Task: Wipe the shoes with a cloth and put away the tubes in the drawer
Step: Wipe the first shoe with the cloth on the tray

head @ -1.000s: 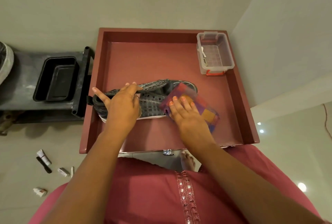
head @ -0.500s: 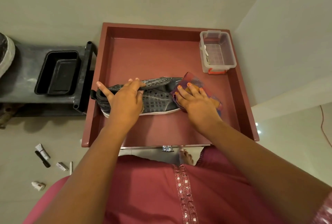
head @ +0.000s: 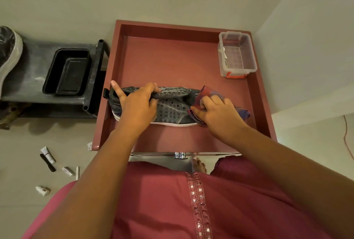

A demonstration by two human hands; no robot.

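A person in a pink-red tunic looks down at a shallow red tray (head: 191, 28) set in front of them. A dark grey checked shoe (head: 170, 109) with a white sole edge lies on its side across the middle of the tray, heel to the left and toe to the right. The left hand (head: 137, 104) grasps the shoe near its opening, fingers curled over the upper edge and one finger pointing out straight toward the heel. The right hand (head: 216, 112) is curled around a red and purple checked cloth (head: 207, 93), bunched and pressed against the toe end of the shoe. In the far right corner of the tray stands a small clear plastic box (head: 237, 53) with a red clip on its near side. To the left of the tray is a low dark shelf (head: 34, 85) carrying a black rectangular tub (head: 67, 72), and the white-edged sole of a second shoe (head: 9, 55) shows at the far left edge. Several small tubes (head: 47, 154) lie scattered on the pale floor at the lower left, well apart from the tray. A shiny metal handle (head: 179, 155) sits just below the tray's near edge, beside a bare foot (head: 199, 165).
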